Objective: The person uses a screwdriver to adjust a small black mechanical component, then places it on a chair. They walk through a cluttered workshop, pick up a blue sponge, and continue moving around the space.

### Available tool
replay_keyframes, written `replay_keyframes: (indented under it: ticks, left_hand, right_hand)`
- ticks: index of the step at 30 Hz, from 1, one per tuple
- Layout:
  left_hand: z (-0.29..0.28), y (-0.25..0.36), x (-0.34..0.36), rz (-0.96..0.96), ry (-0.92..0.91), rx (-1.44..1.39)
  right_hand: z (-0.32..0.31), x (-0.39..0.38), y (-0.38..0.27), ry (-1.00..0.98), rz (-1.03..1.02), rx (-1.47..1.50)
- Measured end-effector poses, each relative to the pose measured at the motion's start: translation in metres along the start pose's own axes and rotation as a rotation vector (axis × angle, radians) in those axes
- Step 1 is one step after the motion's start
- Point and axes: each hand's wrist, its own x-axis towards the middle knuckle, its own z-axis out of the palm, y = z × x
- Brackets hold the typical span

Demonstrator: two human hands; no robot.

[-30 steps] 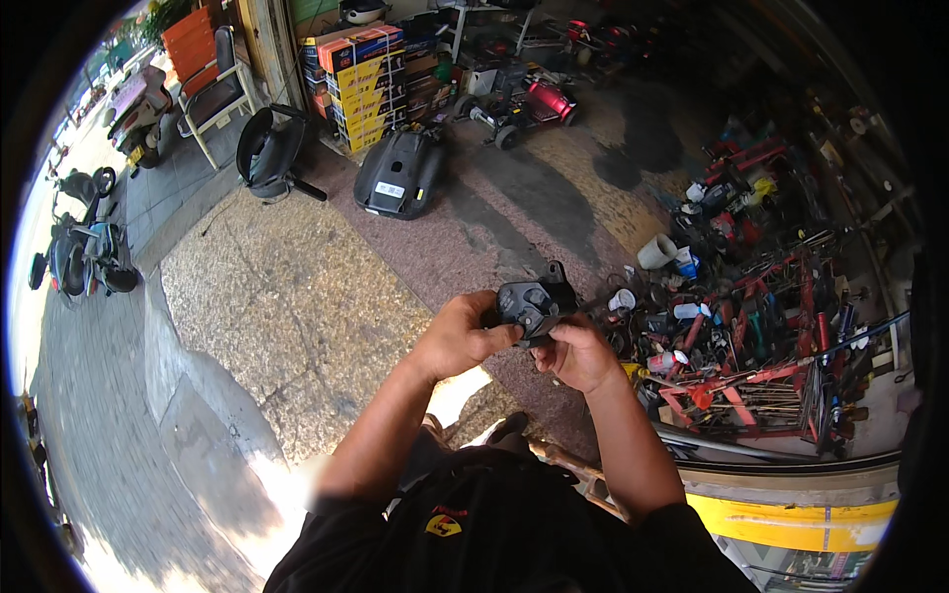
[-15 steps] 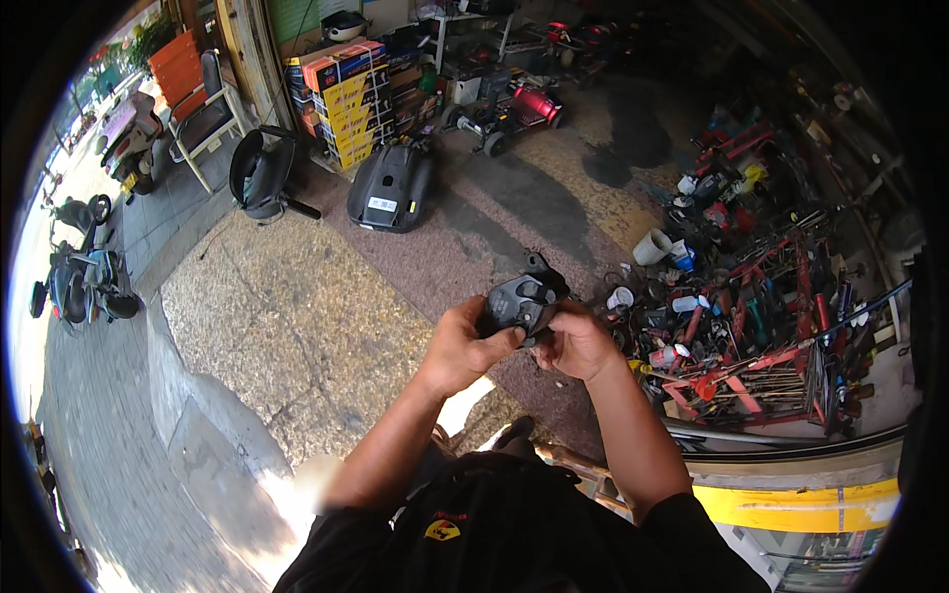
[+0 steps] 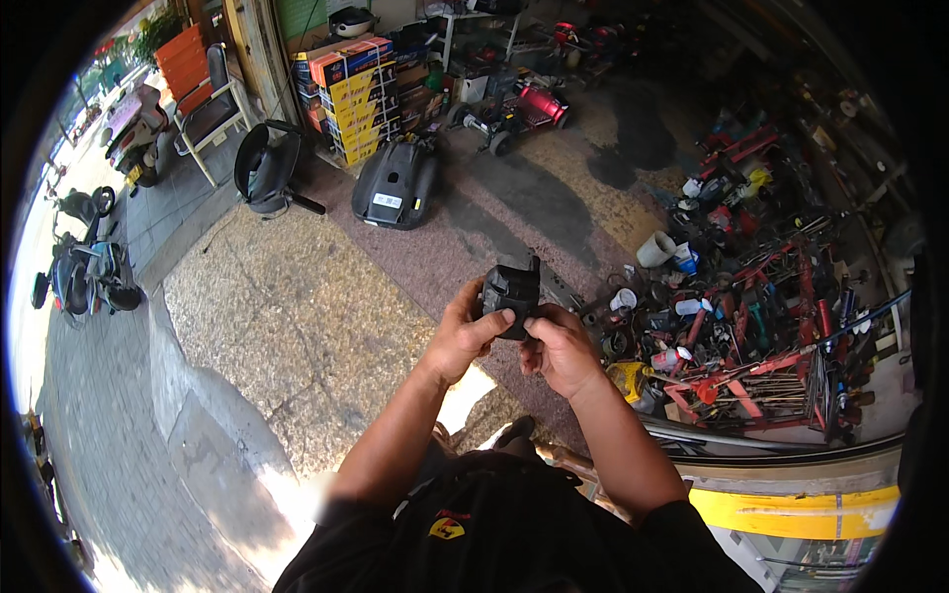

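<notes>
Black and blocky, a small plastic machine part (image 3: 511,295) sits between our two hands at chest height above the stone floor (image 3: 297,336). Our left hand (image 3: 463,336) has its grip clamped on the part's left side, thumb across the front. Our right hand (image 3: 559,346) pinches its lower right edge with its fingertips. Red tool racks (image 3: 751,336) crowd the floor to our right.

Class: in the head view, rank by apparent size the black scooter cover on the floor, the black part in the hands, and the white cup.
1. Scooter cover
2. Black part, though nearness to the camera enlarges it
3. White cup
</notes>
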Motion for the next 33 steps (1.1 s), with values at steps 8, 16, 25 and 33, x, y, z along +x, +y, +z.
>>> replay_keyframes:
  ticks: [8, 16, 25, 33]
  left_hand:
    - [-0.027, -0.018, 0.012, -0.177, -0.077, -0.477]
    - [-0.035, -0.03, 0.018, -0.247, -0.057, -0.488]
    - [-0.034, -0.023, 0.02, -0.236, -0.002, -0.416]
    - [-0.031, -0.024, 0.02, -0.217, -0.019, -0.405]
  right_hand:
    - [0.012, -0.02, 0.007, -0.022, -0.365, -0.598]
    - [0.021, -0.017, 0.007, -0.018, -0.667, -1.262]
    - [0.027, -0.014, -0.003, 0.024, -0.673, -1.246]
    - [0.027, -0.01, -0.001, -0.019, -0.676, -1.16]
